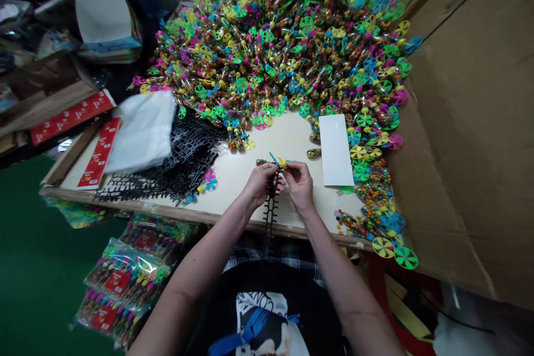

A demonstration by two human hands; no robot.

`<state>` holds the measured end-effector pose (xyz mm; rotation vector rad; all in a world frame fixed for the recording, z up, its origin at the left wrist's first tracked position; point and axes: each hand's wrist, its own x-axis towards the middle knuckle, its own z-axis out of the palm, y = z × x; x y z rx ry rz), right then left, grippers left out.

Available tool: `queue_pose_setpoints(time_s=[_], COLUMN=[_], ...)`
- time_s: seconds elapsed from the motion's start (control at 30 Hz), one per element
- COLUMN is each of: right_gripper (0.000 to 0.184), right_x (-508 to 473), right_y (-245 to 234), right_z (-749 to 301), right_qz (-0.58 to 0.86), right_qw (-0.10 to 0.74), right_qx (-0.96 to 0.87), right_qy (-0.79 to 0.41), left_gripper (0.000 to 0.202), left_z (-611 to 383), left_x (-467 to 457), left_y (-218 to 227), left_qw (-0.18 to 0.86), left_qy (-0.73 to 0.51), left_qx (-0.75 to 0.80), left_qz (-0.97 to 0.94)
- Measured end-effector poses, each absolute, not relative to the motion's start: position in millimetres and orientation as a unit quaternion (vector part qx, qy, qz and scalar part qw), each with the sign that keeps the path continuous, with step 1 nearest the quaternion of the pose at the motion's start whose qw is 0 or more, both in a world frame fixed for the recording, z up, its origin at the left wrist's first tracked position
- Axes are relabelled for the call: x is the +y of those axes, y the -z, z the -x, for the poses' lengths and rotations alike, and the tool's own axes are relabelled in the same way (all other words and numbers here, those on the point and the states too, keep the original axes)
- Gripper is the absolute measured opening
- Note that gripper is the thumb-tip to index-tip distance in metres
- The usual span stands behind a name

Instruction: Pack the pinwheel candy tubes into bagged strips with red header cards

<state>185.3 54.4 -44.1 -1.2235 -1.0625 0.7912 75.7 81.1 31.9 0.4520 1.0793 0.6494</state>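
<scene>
**A:** So what's piled up on that pale wooden-edged board [287,142]?

**B:** Huge heap of pinwheel bead tubes [271,50], lol. Red label cards [99,153] sit off left, but the writing's too small to read.

**A:** And the hands?

**B:** Left hand [261,184] is curled around a black plastic strip [271,206]. Right hand [299,183] pinches a yellow-topped tube [280,162] right by it, above the board.

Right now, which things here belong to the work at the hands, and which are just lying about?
In use:
left hand on black plastic strip
right hand pinching bead-filled pinwheel tube
heap of pinwheel tubes

Lying about:
white plastic sheet
red printed cards
white card
sealed packs
</scene>
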Motion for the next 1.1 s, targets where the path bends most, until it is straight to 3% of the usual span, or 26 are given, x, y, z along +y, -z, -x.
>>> queue_pose_setpoints(time_s=[0.3,0.43,0.53,0.63,0.73,0.8,0.9,1.1], right_gripper=[0.012,0.013,0.02,0.032,0.045,0.046,0.04,0.036], right_x=[47,46,46,45,45,45,45,50], right_y=[51,49,50,53,56,59,62,62], right_z=[-187,-195,-207,-218,-223,-224,-224,-209], right_qz=[0.563,0.558,0.553,0.556,0.557,0.561,0.565,0.555], right_qw=[0.603,0.61,0.632,0.641,0.631,0.621,0.625,0.637], right_qx=[-0.469,-0.47,-0.437,-0.402,-0.402,-0.41,-0.404,-0.352], right_qy=[-0.315,-0.31,-0.324,-0.344,-0.361,-0.363,-0.357,-0.402], left_gripper=[0.027,0.026,0.028,0.008,0.014,0.011,0.011,0.023], left_z=[-88,-79,-63,-54,-57,-60,-59,-56], left_x=[74,78,91,109,122,125,122,94], left_y=[-16,-10,-5,4,18,25,29,15], left_qw=[0.776,0.744,0.591,0.356,0.263,0.27,0.355,0.714], left_qy=[-0.313,-0.289,-0.296,-0.291,-0.197,-0.171,-0.253,-0.356], left_qx=[0.5,0.503,0.553,0.556,0.501,0.495,0.503,0.412], left_qz=[-0.222,-0.331,-0.507,-0.692,-0.801,-0.808,-0.746,-0.44])
